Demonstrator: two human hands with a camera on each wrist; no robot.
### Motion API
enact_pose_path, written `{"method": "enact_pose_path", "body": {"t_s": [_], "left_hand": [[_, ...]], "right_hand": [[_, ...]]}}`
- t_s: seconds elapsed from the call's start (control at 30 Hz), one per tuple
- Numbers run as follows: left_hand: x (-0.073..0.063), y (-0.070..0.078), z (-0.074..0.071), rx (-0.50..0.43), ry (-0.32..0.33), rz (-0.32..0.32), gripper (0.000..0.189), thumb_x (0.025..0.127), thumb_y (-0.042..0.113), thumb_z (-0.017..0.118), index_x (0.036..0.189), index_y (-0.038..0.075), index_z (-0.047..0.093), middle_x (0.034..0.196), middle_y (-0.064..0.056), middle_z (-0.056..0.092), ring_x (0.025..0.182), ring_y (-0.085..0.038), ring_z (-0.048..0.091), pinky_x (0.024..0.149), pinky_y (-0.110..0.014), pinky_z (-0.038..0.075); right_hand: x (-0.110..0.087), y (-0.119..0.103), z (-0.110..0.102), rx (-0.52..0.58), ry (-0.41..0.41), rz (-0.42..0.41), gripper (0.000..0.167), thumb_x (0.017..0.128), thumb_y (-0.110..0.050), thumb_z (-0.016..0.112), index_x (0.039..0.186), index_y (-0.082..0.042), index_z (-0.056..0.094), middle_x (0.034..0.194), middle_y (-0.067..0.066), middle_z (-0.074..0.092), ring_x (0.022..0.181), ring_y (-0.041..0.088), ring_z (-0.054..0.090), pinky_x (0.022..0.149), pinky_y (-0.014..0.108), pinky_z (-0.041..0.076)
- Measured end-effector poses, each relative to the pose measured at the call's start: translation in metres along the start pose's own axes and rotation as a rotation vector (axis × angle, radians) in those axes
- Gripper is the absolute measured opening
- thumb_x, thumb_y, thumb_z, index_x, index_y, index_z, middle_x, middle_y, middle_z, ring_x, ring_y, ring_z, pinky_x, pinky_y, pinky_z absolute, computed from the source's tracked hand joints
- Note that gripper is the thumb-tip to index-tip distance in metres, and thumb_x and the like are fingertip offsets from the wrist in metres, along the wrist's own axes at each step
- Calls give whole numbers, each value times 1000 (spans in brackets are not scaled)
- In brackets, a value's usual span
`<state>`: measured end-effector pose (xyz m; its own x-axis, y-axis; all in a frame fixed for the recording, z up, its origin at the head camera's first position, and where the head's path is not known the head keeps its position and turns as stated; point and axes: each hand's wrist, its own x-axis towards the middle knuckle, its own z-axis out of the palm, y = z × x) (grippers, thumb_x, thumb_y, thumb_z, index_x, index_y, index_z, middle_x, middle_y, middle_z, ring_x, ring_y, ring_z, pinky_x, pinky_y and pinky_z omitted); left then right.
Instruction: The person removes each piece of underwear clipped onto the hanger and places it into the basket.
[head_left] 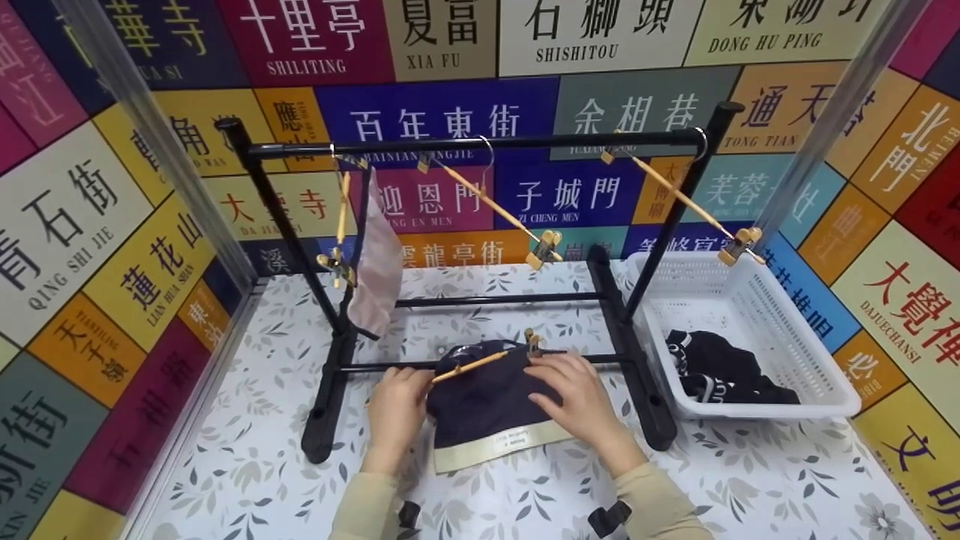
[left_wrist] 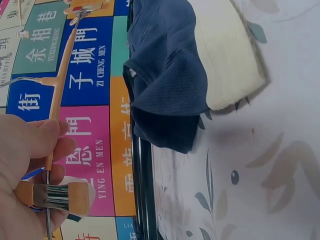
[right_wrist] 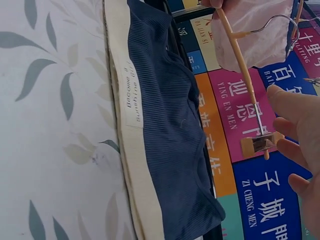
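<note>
A navy ribbed undergarment (head_left: pixel 487 401) with a cream band (head_left: pixel 499 448) lies on the table between the hands. Above its far edge is a wooden clip hanger (head_left: pixel 480 364). My left hand (head_left: pixel 397 412) grips the hanger rod (left_wrist: pixel 59 95) beside a wooden clip (left_wrist: pixel 52 196), as the left wrist view shows. My right hand (head_left: pixel 574 394) is at the hanger's other end, its fingers loosely bent beside the right clip (right_wrist: pixel 260 143). Printed lettering (right_wrist: pixel 132 97) shows on the band. In the wrist views the garment appears apart from both clips.
A black rack (head_left: pixel 450 142) stands behind the hands. A pink cloth (head_left: pixel 379 262) hangs at its left; two clip hangers, the middle one (head_left: pixel 491 202) and the right one (head_left: pixel 682 195), hang without cloth. A white basket (head_left: pixel 817 375) at right holds dark clothing (head_left: pixel 727 367).
</note>
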<state>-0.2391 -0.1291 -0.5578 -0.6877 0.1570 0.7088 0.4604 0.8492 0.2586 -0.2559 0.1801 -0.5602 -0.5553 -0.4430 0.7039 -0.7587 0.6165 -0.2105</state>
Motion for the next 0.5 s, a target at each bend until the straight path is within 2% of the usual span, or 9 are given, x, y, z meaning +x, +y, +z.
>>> {"method": "enact_pose_path", "body": {"t_s": [0.13, 0.3, 0.5], "left_hand": [[-2, -3, -1, -8, 12, -13, 14, 78, 1, 76, 89, 10, 74, 83, -6, 70, 75, -33, 61, 63, -46, 49], [-5, -5, -1, -22, 35, -20, 15, 75, 1, 79, 86, 10, 73, 85, -7, 71, 78, -34, 62, 66, -48, 49], [-11, -5, -5, -29, 15, -71, 16, 76, 2, 81, 86, 11, 73, 83, -5, 71, 72, -31, 60, 64, -45, 48]], "right_hand": [[-6, 0, 6, 3, -66, 38, 46, 80, -26, 81, 121, -12, 69, 124, 9, 66, 114, 34, 58, 99, 56, 39], [-15, 0, 14, 12, -193, 119, 60, 75, -25, 85, 130, -11, 64, 129, 13, 61, 117, 39, 54, 99, 59, 38], [-22, 1, 20, -10, -332, 242, 66, 77, -30, 84, 135, -12, 59, 136, 14, 56, 124, 41, 50, 100, 60, 37]]}}
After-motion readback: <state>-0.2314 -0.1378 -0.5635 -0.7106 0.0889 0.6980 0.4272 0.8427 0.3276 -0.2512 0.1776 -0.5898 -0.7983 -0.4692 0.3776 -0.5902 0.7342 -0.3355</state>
